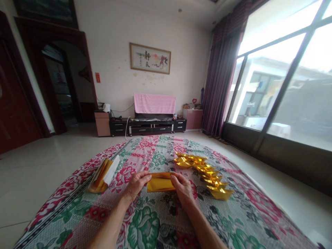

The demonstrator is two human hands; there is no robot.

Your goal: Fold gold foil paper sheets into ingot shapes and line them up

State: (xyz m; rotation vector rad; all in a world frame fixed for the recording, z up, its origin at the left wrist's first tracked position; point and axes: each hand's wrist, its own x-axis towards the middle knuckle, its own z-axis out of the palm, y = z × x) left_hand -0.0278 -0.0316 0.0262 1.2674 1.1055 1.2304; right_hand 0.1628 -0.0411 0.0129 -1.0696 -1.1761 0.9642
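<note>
Grips of left hand [135, 187] and right hand [184, 190] are pinched on opposite ends of the paper [160, 185], held left of the boats [207, 169], its long axis running from hand to hand, right hand nearer the boats.

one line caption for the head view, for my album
Left hand and right hand hold gold paper over a floral cloth, folded gold shapes to the right.

- Two hands [137, 185] [183, 187] are holding one gold sheet [160, 184].
- One paper stack [101, 175] is lying flat.
- At least five gold boats [209, 169] are overlapping, hiding the exact count.
- One picture [150, 58] is hanging.
</note>
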